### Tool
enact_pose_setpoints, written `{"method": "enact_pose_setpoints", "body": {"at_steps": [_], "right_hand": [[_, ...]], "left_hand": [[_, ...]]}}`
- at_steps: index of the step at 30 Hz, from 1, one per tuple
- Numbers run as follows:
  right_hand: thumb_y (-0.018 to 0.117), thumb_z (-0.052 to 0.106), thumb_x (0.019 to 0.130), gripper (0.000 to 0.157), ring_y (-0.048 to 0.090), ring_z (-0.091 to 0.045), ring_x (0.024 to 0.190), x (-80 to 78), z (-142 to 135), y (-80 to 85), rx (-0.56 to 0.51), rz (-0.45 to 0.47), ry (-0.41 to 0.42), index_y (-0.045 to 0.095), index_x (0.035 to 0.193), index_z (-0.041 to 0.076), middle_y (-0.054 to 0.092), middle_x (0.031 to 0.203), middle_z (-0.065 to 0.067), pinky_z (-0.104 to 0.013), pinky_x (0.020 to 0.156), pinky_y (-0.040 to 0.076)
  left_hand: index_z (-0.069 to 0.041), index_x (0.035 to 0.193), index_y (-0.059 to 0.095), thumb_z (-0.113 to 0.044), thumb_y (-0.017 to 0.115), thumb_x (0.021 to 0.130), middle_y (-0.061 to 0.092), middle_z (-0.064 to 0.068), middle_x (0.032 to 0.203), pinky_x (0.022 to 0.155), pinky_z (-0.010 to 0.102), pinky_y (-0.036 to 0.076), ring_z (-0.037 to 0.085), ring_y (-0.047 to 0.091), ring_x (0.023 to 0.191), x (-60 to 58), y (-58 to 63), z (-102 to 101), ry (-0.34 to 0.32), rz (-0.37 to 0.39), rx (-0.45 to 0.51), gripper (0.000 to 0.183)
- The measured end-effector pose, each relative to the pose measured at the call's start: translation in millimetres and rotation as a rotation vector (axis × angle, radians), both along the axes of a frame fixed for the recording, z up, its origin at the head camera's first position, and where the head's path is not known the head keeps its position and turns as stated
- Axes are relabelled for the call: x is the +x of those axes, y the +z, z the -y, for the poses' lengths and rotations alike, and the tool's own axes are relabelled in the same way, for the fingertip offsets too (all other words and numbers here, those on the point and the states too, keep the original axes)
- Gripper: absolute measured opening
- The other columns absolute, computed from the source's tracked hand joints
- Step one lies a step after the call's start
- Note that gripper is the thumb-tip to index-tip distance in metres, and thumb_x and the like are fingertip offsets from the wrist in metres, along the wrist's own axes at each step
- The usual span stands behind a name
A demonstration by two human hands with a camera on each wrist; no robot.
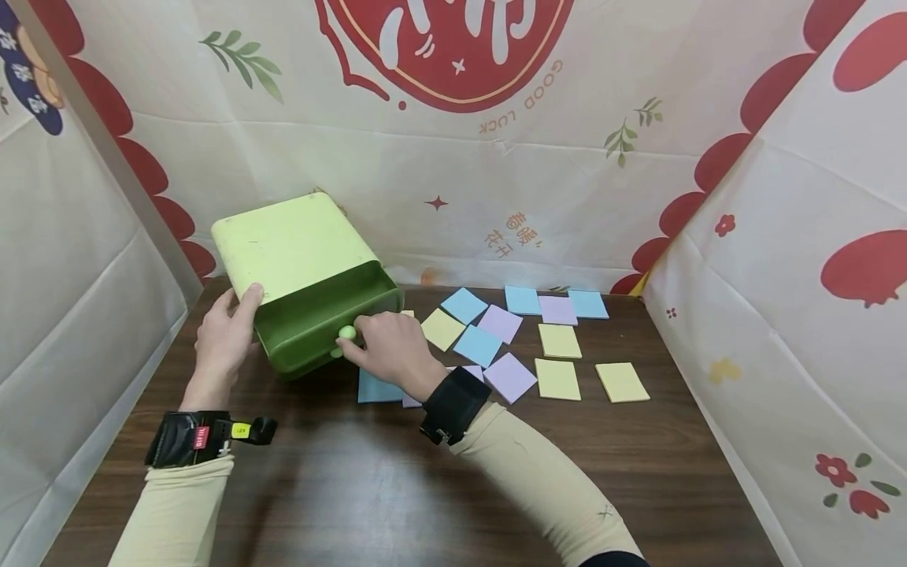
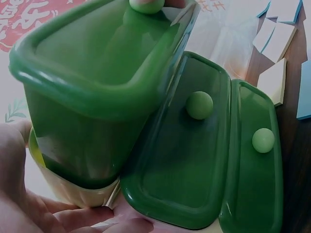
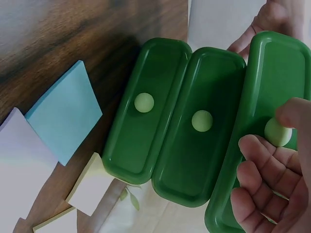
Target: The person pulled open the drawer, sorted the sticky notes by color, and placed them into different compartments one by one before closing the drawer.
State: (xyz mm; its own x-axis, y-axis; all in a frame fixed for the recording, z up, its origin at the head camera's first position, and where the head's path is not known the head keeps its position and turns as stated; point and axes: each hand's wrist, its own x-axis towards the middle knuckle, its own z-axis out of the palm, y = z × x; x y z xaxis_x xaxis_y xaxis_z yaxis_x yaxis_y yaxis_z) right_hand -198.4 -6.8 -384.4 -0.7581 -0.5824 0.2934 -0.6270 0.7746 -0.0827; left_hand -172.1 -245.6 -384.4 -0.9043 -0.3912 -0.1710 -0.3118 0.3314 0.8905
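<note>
A small drawer box with a pale yellow-green top stands at the back left of the table, turned at an angle. Its top green drawer is pulled out, and the part of its inside that shows holds nothing. My right hand pinches that drawer's round light-green knob between thumb and fingers. With my left hand I hold the box's left front corner, thumb at the top edge and fingers along the side. Beneath, the middle drawer and bottom drawer are closed, each with a knob.
Several square sticky-note pads lie right of the box: blue, purple and yellow. A few sit partly behind my right hand and wrist. Patterned cloth hangs at the back and both sides of the dark wooden table.
</note>
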Motion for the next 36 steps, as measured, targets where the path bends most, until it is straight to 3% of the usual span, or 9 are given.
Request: {"method": "enact_pose_setpoints", "body": {"at_steps": [3,6,10,18,25,30,33,36], "right_hand": [[0.051,0.047,0.097,0.043,0.042,-0.007,0.047,2.0,-3.5,-0.6,-0.01,0.016,0.014,0.046,0.063,0.021,0.036,0.053,0.008,-0.022,0.043,0.027],[0.051,0.048,0.097,0.042,0.042,-0.007,0.048,5.4,-7.0,-0.6,-0.01,0.028,0.02,0.046,0.064,0.022,0.036,0.053,0.008,-0.021,0.043,0.027],[0.053,0.049,0.096,0.042,0.042,-0.007,0.047,8.9,-10.3,-2.3,-0.02,0.033,0.026,0.047,0.064,0.022,0.036,0.053,0.008,-0.021,0.042,0.027],[0.055,0.054,0.094,0.041,0.044,-0.005,0.049,11.3,-18.6,-8.8,-0.003,0.065,0.031,0.054,0.067,0.023,0.041,0.054,0.01,-0.021,0.044,0.029],[0.06,0.046,0.095,0.029,0.055,-0.005,0.055,11.4,-37.3,-32.7,0.123,0.227,0.049,0.067,0.076,0.025,0.055,0.056,0.013,-0.024,0.05,0.041],[0.062,0.033,0.095,0.018,0.068,-0.012,0.079,5.4,-45.9,-61.0,0.198,0.254,0.044,0.074,0.1,0.02,0.072,0.085,0.006,-0.03,0.067,0.053],[0.061,0.031,0.096,0.024,0.068,-0.017,0.095,2.8,-48.1,-76.2,0.248,0.227,0.05,0.071,0.114,0.019,0.072,0.105,0.002,-0.033,0.079,0.054],[0.06,0.031,0.096,0.029,0.066,-0.019,0.102,2.1,-46.9,-88.6,0.281,0.201,0.062,0.067,0.121,0.018,0.068,0.113,0.0,-0.036,0.086,0.053]], "left_hand": [[-0.023,0.158,0.013,-0.077,0.033,0.087,0.035,0.013,0.157,0.106,0.053,0.04,0.042,0.024,0.145,0.1,0.5,-0.3,0.001,-0.001,0.005,0.092],[-0.024,0.158,0.014,-0.078,0.033,0.087,0.036,0.012,0.157,0.115,0.058,0.024,0.042,0.017,0.148,0.6,1.0,-0.3,0.001,-0.002,-0.001,0.091],[-0.025,0.158,0.016,-0.078,0.032,0.087,0.035,0.01,0.158,0.114,0.065,0.006,0.04,0.006,0.151,1.3,0.8,-0.1,-0.001,-0.004,-0.011,0.09],[-0.024,0.158,0.015,-0.078,0.032,0.087,0.034,0.011,0.158,0.114,0.066,0.009,0.041,0.008,0.15,1.7,1.2,-1.4,-0.004,-0.006,-0.009,0.091],[-0.025,0.158,0.016,-0.078,0.033,0.087,0.033,0.01,0.158,0.114,0.065,0.01,0.041,0.008,0.15,1.2,1.9,-2.1,0.003,-0.003,-0.016,0.089],[-0.025,0.158,0.016,-0.078,0.033,0.087,0.033,0.01,0.158,0.114,0.066,0.008,0.041,0.008,0.151,0.2,1.6,-2.4,0.002,-0.009,-0.014,0.09],[-0.025,0.158,0.015,-0.078,0.033,0.087,0.032,0.01,0.159,0.114,0.066,0.009,0.041,0.007,0.151,0.1,1.5,-2.0,0.003,-0.005,-0.005,0.091],[-0.024,0.158,0.015,-0.078,0.033,0.087,0.032,0.01,0.159,0.114,0.065,0.01,0.041,0.007,0.15,0.3,1.1,-1.8,0.006,0.0,-0.002,0.091]]}}
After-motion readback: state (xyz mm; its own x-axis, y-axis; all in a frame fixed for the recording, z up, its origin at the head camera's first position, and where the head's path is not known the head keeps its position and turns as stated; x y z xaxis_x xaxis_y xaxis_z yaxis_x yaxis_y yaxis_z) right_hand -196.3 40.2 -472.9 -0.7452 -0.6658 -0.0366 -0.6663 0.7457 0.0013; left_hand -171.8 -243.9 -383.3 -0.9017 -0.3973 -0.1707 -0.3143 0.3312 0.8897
